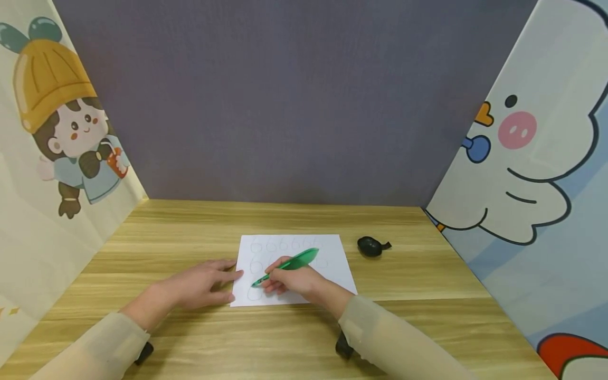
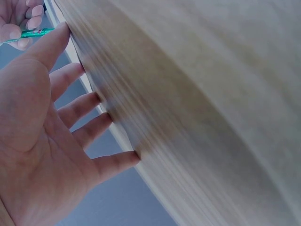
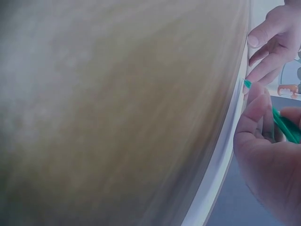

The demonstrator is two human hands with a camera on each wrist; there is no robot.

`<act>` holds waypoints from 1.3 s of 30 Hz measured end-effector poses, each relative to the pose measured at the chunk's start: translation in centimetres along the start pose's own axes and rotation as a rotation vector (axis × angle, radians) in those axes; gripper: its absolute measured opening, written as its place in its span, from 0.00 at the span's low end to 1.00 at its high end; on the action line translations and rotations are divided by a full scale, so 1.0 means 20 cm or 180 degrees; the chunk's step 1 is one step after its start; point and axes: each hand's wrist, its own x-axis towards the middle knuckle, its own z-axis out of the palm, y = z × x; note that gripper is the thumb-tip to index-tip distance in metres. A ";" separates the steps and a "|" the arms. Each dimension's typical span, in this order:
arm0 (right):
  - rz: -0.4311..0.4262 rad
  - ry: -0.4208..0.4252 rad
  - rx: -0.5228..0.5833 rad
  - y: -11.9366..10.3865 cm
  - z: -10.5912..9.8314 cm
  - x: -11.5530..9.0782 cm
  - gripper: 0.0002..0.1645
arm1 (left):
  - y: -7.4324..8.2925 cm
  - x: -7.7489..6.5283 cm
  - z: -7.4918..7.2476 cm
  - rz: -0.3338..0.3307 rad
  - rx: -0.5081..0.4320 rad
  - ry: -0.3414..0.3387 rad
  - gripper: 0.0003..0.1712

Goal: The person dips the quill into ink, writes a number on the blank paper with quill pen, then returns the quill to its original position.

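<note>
In the head view, your right hand [image 1: 292,279] pinches a green pen [image 1: 300,259] over paper [image 1: 334,274] on the table [image 1: 228,338]; your left hand [image 1: 206,284] touches the paper's left edge. Left wrist: that grip is wide. Right wrist: your grip is narrow round the pen.

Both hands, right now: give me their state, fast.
Left hand: open, touching the left edge of the paper.
Right hand: closed, holding the green pen.

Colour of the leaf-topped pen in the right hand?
The leaf-topped pen is green; head view shows it best.
</note>
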 end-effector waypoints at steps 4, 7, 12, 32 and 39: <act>0.0012 0.0002 -0.0006 -0.01 0.00 0.00 0.13 | 0.01 0.00 -0.01 0.0009 -0.0003 0.0009 0.39; 0.0010 0.0016 0.0004 -0.01 -0.01 -0.01 0.14 | 0.01 0.00 -0.01 0.0002 0.0002 0.0012 0.39; -0.0078 0.0104 0.0044 -0.01 -0.06 -0.03 0.16 | 0.01 0.00 0.01 -0.0028 0.0000 -0.0005 0.40; -0.0414 0.0541 0.0163 0.08 -0.61 -0.28 0.17 | 0.02 -0.01 0.00 0.0004 -0.0041 -0.0009 0.40; -0.0389 0.0670 0.0119 0.11 -0.73 -0.33 0.17 | 0.02 -0.01 0.00 0.0013 -0.0028 0.0003 0.40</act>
